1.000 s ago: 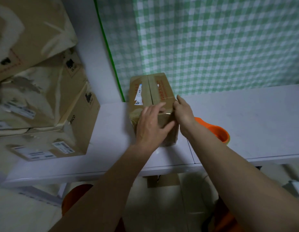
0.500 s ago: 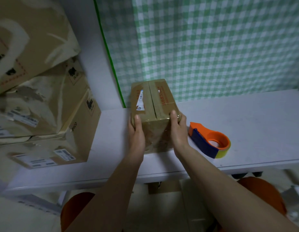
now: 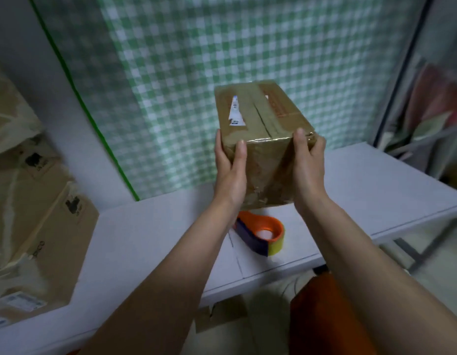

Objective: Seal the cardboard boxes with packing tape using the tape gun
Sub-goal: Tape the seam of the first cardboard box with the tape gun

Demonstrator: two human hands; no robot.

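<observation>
Head view: two bare forearms reach forward from the bottom edge.
Left hand (image 3: 230, 172): wrapped around the near left corner of the cardboard box (image 3: 263, 139), thumb up on the near face, fingers hidden behind the left side.
Right hand (image 3: 309, 167): clasped on the near right corner, thumb up near the top edge.
Box position: between the two hands, raised clear of the white table (image 3: 150, 242), tilted so its top faces the camera.
Box top: shiny tape over the centre seam, a white label scrap left of the seam, red print to the right.
Tape gun (image 3: 260, 235): one, orange and dark blue, on the table below the box, between the forearms, touched by neither hand.
Stacked boxes (image 3: 30, 213): several at the left end of the table; blur prevents an exact count.
Backdrop: green checked cloth (image 3: 222, 60) behind the table.
</observation>
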